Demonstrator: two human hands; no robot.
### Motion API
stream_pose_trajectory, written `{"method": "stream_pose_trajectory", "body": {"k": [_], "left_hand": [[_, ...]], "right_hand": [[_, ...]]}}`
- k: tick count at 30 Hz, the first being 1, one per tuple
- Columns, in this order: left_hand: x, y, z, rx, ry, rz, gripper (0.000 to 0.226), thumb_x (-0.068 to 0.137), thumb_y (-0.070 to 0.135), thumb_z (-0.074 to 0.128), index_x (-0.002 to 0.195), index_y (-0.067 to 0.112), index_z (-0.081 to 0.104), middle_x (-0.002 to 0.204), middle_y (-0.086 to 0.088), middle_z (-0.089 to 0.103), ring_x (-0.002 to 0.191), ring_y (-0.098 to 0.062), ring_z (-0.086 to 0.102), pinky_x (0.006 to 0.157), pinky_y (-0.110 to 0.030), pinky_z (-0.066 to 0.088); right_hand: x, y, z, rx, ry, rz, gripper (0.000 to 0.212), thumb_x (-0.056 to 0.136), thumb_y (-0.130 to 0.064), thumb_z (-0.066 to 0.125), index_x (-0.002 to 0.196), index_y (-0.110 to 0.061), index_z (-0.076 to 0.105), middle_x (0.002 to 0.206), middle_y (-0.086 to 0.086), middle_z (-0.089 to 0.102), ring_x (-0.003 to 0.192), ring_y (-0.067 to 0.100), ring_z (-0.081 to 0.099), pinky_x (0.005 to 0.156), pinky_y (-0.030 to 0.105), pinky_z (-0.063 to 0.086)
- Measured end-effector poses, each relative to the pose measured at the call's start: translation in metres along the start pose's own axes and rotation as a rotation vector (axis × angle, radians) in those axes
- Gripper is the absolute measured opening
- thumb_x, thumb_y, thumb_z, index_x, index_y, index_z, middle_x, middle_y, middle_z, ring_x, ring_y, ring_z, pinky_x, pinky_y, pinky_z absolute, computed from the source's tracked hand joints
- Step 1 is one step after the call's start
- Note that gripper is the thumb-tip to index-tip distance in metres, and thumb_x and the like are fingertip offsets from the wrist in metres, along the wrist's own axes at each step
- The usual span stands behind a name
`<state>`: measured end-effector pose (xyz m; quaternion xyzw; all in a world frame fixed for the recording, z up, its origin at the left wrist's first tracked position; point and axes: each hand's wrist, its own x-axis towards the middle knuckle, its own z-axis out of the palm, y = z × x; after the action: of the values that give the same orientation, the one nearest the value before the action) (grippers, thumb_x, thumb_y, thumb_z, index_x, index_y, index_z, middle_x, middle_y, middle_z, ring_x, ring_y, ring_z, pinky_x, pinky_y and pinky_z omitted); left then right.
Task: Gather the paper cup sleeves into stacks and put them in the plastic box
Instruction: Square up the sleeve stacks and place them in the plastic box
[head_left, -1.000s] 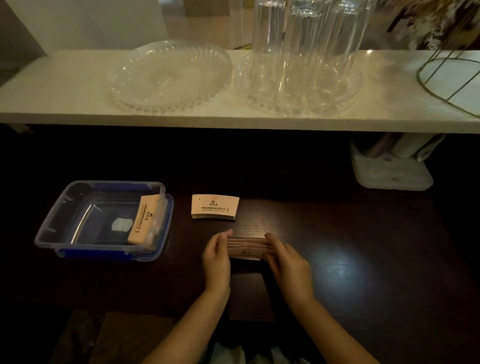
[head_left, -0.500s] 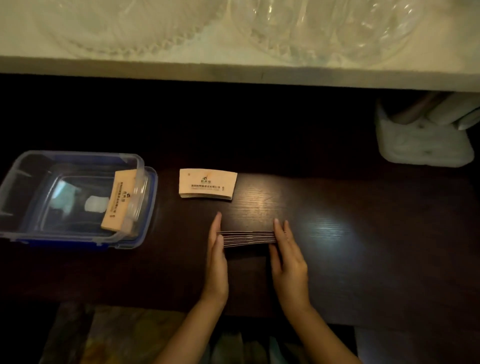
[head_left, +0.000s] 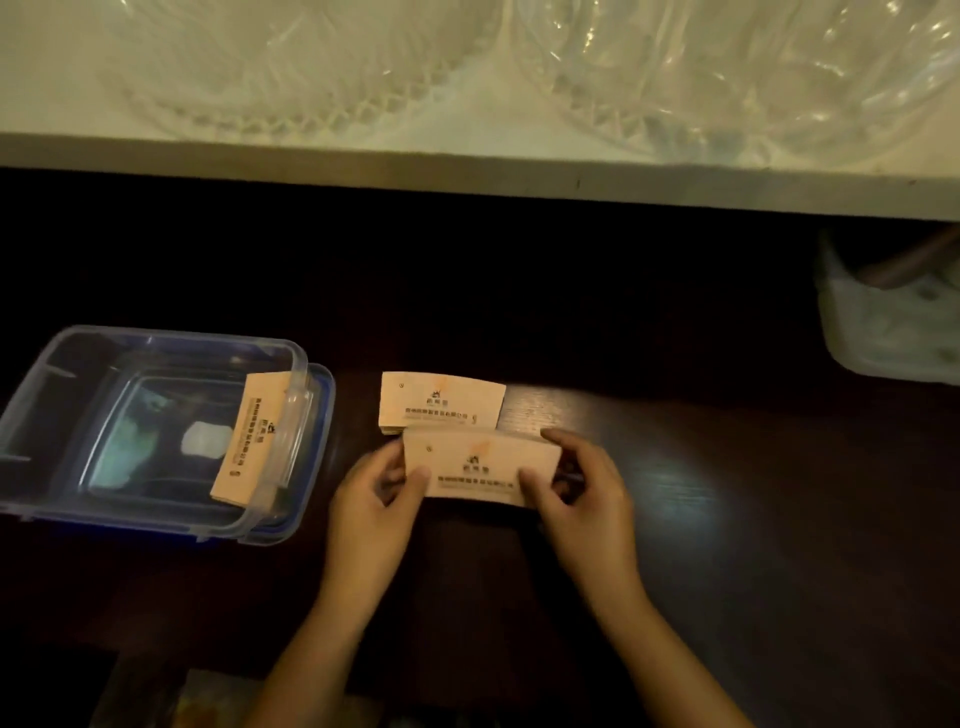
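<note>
Right of plastic box: left hand, right hand pinching sleeve stack ends.

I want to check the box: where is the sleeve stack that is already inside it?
In the head view, that stack leans against the right wall inside the plastic box, at the left of the dark table.

The held stack of sleeves, edge-up before, now lies printed face up between left hand and right hand
</note>
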<state>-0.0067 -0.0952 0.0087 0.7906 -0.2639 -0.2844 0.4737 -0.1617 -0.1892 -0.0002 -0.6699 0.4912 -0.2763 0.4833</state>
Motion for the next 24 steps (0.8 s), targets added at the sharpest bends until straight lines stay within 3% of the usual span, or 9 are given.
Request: {"method": "stream_pose_trajectory", "body": {"k": [2, 4, 6, 8, 10, 14, 17, 21, 24], "left_hand": [[0.023, 0.008, -0.012, 0.103, 0.009, 0.017, 0.031, 0.084, 0.014, 0.059, 0.101, 0.039, 0.056, 0.091, 0.015, 0.060, 0.080, 0.011, 0.060, 0.060, -0.003, 0.043], [0.043, 0.013, -0.020, 0.164, 0.014, 0.001, 0.028, 0.085, 0.016, 0.057, 0.111, 0.027, 0.060, 0.086, 0.016, 0.060, 0.079, 0.002, 0.060, 0.060, -0.007, 0.042], [0.056, 0.014, -0.022, 0.179, 0.038, -0.018, 0.031, 0.086, 0.016, 0.056, 0.116, 0.015, 0.059, 0.083, 0.016, 0.059, 0.076, 0.005, 0.054, 0.058, -0.007, 0.039], [0.063, 0.012, -0.022, 0.182, 0.056, -0.073, 0.039, 0.086, 0.016, 0.056, 0.124, 0.007, 0.053, 0.092, 0.007, 0.061, 0.074, 0.005, 0.051, 0.060, -0.008, 0.038], [0.067, 0.008, -0.020, 0.187, 0.038, -0.137, 0.040, 0.085, 0.015, 0.057, 0.123, 0.003, 0.053, 0.107, -0.007, 0.065, 0.080, -0.008, 0.057, 0.072, -0.021, 0.044], [0.069, 0.003, -0.018, 0.277, 0.015, -0.173, 0.052, 0.082, 0.016, 0.061, 0.131, 0.006, 0.045, 0.127, -0.017, 0.049, 0.100, -0.025, 0.057, 0.091, -0.038, 0.048], [0.072, 0.002, -0.021, 0.368, -0.077, -0.236, 0.063, 0.085, 0.023, 0.057, 0.139, 0.007, 0.029, 0.144, -0.015, 0.027, 0.122, -0.028, 0.044, 0.105, -0.038, 0.036], [0.073, 0.003, -0.020, 0.280, -0.261, -0.147, 0.040, 0.087, 0.012, 0.051, 0.127, 0.016, 0.048, 0.135, -0.009, 0.046, 0.115, -0.017, 0.047, 0.096, -0.030, 0.039], [0.073, 0.002, -0.020, 0.145, -0.287, -0.166, 0.044, 0.084, 0.005, 0.054, 0.126, 0.018, 0.046, 0.127, -0.007, 0.056, 0.110, -0.015, 0.052, 0.088, -0.028, 0.042]], "right_hand": [[0.020, -0.015, 0.012, 0.081, -0.047, 0.109, 0.041, 0.079, -0.012, 0.070, 0.114, -0.027, 0.053, 0.094, -0.006, 0.061, 0.082, 0.009, 0.063, 0.065, 0.028, 0.059], [0.037, -0.025, 0.023, 0.121, -0.074, 0.170, 0.048, 0.079, -0.012, 0.070, 0.121, -0.023, 0.049, 0.087, -0.005, 0.062, 0.081, 0.013, 0.065, 0.064, 0.036, 0.059], [0.049, -0.030, 0.032, 0.107, -0.078, 0.184, 0.054, 0.078, -0.012, 0.071, 0.125, -0.017, 0.045, 0.084, -0.006, 0.062, 0.080, 0.018, 0.067, 0.067, 0.042, 0.059], [0.058, -0.030, 0.038, 0.069, -0.083, 0.205, 0.057, 0.077, -0.012, 0.072, 0.127, -0.014, 0.042, 0.089, -0.004, 0.065, 0.080, 0.018, 0.066, 0.066, 0.040, 0.059], [0.064, -0.027, 0.042, 0.019, -0.109, 0.242, 0.059, 0.078, -0.013, 0.072, 0.128, -0.012, 0.040, 0.101, 0.004, 0.066, 0.080, 0.015, 0.064, 0.063, 0.029, 0.056], [0.072, -0.020, 0.042, -0.099, -0.192, 0.280, 0.065, 0.078, -0.017, 0.071, 0.132, -0.008, 0.035, 0.117, 0.013, 0.061, 0.099, 0.025, 0.062, 0.078, 0.034, 0.054], [0.078, -0.014, 0.038, -0.151, -0.262, 0.287, 0.065, 0.077, -0.020, 0.072, 0.132, -0.008, 0.039, 0.128, 0.015, 0.051, 0.111, 0.027, 0.055, 0.088, 0.036, 0.051], [0.079, -0.011, 0.037, -0.170, -0.385, 0.214, 0.045, 0.079, -0.016, 0.069, 0.121, -0.013, 0.052, 0.127, 0.016, 0.052, 0.117, 0.029, 0.051, 0.095, 0.048, 0.049], [0.075, -0.008, 0.035, -0.108, -0.340, 0.188, 0.050, 0.076, -0.012, 0.072, 0.120, -0.012, 0.047, 0.124, 0.011, 0.051, 0.104, 0.019, 0.056, 0.085, 0.033, 0.054]]}}
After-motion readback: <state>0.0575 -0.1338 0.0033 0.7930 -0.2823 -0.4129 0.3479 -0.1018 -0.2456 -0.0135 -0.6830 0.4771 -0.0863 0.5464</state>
